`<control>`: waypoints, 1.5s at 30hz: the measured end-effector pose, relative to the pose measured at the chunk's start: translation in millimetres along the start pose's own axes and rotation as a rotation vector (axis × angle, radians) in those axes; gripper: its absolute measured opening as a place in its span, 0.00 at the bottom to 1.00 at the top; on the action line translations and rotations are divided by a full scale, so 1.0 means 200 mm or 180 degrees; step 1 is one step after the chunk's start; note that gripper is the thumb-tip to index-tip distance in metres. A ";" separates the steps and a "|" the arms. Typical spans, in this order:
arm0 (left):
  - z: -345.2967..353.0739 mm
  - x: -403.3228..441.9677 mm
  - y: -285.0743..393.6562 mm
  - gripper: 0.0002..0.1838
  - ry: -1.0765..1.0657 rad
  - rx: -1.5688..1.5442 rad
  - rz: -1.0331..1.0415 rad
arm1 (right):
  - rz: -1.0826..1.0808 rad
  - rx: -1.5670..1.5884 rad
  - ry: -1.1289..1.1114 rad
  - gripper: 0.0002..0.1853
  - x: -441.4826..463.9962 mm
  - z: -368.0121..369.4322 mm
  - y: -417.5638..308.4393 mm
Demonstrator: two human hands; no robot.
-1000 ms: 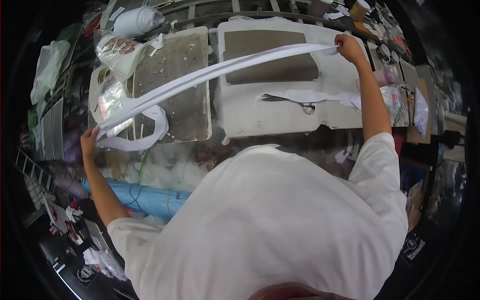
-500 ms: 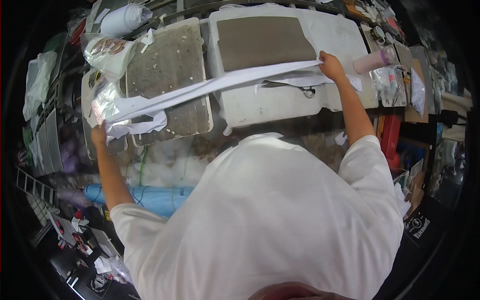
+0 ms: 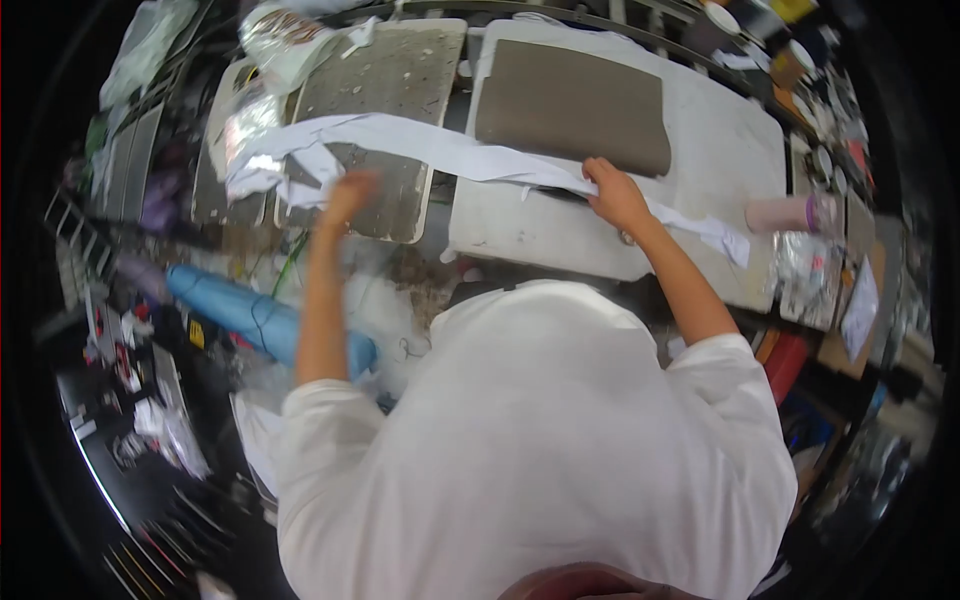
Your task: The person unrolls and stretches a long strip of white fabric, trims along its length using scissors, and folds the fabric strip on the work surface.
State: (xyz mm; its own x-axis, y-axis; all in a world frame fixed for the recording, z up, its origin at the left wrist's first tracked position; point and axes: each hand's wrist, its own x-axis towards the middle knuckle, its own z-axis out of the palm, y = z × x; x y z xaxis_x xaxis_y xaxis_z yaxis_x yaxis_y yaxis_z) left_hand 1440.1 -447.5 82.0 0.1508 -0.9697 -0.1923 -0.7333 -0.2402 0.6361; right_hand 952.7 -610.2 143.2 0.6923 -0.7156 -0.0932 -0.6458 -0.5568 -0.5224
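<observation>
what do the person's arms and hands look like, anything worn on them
A plain white shirt with short, loose sleeves; the forearms below are bare. The right hand wears no glove, and no watch shows on that wrist. The left hand looks bare too, but is blurred.

Pink tumbler (image 3: 780, 214) near clear plastic packets (image 3: 803, 270), cord-wrapped blue roll (image 3: 238, 306).

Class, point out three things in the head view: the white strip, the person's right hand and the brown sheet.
White strip (image 3: 440, 150): head view, middle of its length.
Right hand (image 3: 617, 200): head view, back of the hand.
Brown sheet (image 3: 575, 105): head view, middle of its upper face.
</observation>
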 end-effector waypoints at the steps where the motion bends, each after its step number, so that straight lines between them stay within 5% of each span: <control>1: 0.27 -0.06 0.24 0.19 -0.0171 -0.1238 -0.0768 | -0.0014 0.0132 -0.0006 0.17 -0.03 -0.01 0.01; 2: 0.48 -0.15 0.54 0.22 -0.0103 -0.2425 -0.1296 | -0.0027 0.0259 -0.0020 0.16 -0.05 -0.04 0.03; 4: 0.84 -0.19 0.91 0.26 -0.0688 -0.3159 -0.1648 | -0.0257 0.0332 -0.0173 0.16 -0.11 -0.10 0.03; 9: 1.25 -0.23 1.61 0.21 -0.0117 -0.5736 -0.1553 | -0.0439 0.1061 -0.0525 0.16 -0.26 -0.06 0.03; 12: 1.38 -0.23 1.65 0.13 0.0397 -0.6033 -0.1451 | -0.0759 0.1030 -0.0761 0.14 -0.28 -0.11 0.09; 14: 1.38 -0.25 1.69 0.15 0.0562 -0.6134 -0.1718 | -0.0198 0.1392 -0.1768 0.14 -0.31 -0.13 0.15; 16: 1.42 -0.28 1.70 0.17 0.0717 -0.6238 -0.2016 | -0.0135 0.1808 -0.1317 0.14 -0.37 -0.03 0.26; 19: 1.50 -0.30 1.68 0.22 0.0874 -0.6489 -0.1958 | 0.1078 0.1936 -0.1588 0.14 -0.36 0.00 0.34; 23: 1.57 -0.33 1.72 0.23 0.1204 -0.6415 -0.1968 | 0.0587 0.0951 -0.1597 0.14 -0.38 0.04 0.42; 25: 1.63 -0.36 1.73 0.22 0.1366 -0.6375 -0.2179 | -0.0277 0.0037 -0.0640 0.13 -0.40 0.07 0.46; 30: 1.77 -0.41 1.72 0.16 0.0963 -0.6312 -0.2617 | -0.0179 -0.0113 -0.0232 0.15 -0.41 0.02 0.55; 35: 1.85 -0.43 1.73 0.22 0.0569 -0.5798 -0.2908 | -0.0458 -0.0285 -0.0063 0.17 -0.46 0.04 0.57; 45: 1.87 -0.41 1.82 0.17 0.0363 -0.5615 -0.2883 | -0.0249 -0.0289 -0.0562 0.15 -0.45 0.09 0.62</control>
State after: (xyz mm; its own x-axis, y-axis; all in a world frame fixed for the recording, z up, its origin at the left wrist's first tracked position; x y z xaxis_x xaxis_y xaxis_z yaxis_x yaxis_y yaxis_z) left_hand 912.9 -439.2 49.5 0.1224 -0.5415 -0.8318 0.9078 -0.2776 0.3143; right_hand 815.7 -606.5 72.8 0.7819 -0.5881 -0.2068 -0.6089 -0.6491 -0.4560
